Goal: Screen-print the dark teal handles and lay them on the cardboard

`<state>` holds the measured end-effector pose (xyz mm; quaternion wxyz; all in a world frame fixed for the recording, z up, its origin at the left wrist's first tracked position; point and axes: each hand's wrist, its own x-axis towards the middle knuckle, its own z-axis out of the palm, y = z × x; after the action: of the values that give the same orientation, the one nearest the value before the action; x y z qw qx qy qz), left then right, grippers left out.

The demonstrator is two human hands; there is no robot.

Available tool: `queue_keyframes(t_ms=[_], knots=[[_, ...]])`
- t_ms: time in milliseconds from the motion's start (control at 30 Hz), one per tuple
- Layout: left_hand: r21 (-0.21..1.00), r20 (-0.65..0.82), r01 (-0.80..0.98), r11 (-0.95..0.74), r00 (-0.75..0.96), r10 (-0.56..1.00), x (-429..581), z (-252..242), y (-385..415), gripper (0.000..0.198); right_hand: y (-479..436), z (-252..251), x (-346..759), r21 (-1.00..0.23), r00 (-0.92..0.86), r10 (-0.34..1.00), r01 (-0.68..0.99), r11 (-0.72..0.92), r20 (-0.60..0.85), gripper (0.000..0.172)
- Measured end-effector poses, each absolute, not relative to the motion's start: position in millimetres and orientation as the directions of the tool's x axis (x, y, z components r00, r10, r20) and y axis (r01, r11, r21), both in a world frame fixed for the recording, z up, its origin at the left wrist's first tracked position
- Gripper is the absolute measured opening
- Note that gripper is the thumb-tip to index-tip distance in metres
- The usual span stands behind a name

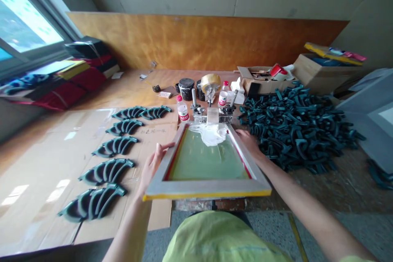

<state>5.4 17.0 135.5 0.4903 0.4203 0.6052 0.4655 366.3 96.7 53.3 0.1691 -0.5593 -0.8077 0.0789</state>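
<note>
A screen printing frame point(258, 180) with a pale metal rim and a green mesh lies in front of me, hinged at its far end to a metal clamp point(199, 115). White ink point(211, 135) is spread over the far part of the mesh, below a pale block point(213, 116). My left hand point(152, 161) grips the left rim, its fingers partly behind it. On the opposite rim is my right hand point(248, 142), fingers curled at the far right side and partly hidden. What lies underneath the frame is hidden.
Dark green curved plastic parts point(104, 174) stand in rows on cardboard point(159, 151) at left. A big heap of similar parts point(294, 127) is at right. Behind the clamp are bottles point(182, 110), a black tub point(186, 88), a tape roll point(210, 82) and cardboard boxes point(322, 71).
</note>
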Motion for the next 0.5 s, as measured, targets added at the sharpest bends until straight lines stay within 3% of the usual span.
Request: queue_keyframes(t_ms=[100,200,267,400,500], knots=[[0.928,-0.360,0.060,0.367,-0.094,0.928,3,96,-1,0.076,125,80,362,-0.333,-0.186,0.932,0.897,0.290,0.311,0.033],[0.925,-0.366,0.054,0.375,-0.130,0.921,7,53,-5,0.096,151,98,325,-0.270,-0.321,0.872,0.861,0.431,0.369,0.050],[0.926,-0.354,0.078,0.370,-0.164,0.921,8,32,-4,0.096,163,102,298,-0.201,-0.401,0.868,0.862,0.466,0.291,0.049],[0.922,-0.359,0.083,0.379,-0.188,0.914,7,16,-2,0.080,166,90,274,-0.140,-0.433,0.901,0.890,0.433,0.034,0.017],[0.919,-0.370,0.070,0.389,-0.191,0.909,7,17,-3,0.071,145,77,283,-0.153,-0.528,0.849,0.837,0.525,0.028,0.014]])
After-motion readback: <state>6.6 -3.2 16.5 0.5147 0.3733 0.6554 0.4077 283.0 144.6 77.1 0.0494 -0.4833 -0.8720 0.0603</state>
